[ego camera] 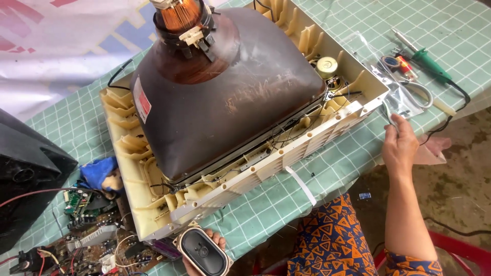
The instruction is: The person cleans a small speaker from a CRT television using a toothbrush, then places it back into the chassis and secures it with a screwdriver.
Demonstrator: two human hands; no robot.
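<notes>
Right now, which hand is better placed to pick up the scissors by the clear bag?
Probably the right hand: it rests on the clear bag at the table's edge, next to the scissors. The left hand is far off, holding the oval speaker below the set's frame.

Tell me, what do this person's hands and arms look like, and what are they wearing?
Both hands are bare, with no gloves. The right hand leads to an uncovered forearm ending in a short sleeve patterned with orange and navy triangles. Only the fingertips of the left hand show.
</notes>
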